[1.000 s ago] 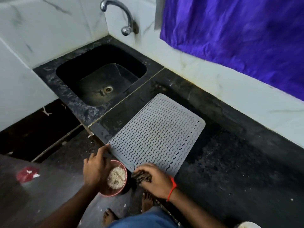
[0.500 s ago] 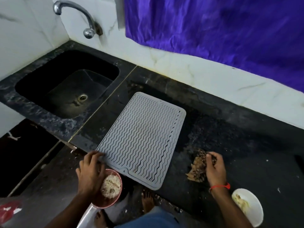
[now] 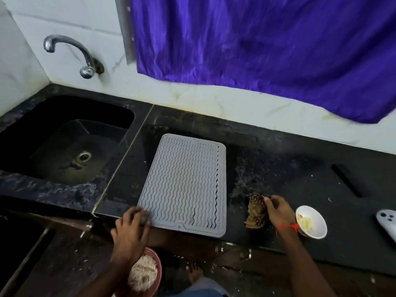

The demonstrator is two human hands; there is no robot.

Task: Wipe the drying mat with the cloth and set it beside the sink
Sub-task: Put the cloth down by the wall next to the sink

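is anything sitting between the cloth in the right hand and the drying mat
Nothing visible: only bare black counter lies between the cloth under the right hand and the drying mat. The white bowl sits on the far side.

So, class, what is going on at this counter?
A person stands at a dark counter. The left hand rests on the near left corner of the grey drying mat, which lies flat beside the sink. The right hand presses a brown cloth on the counter, right of the mat.
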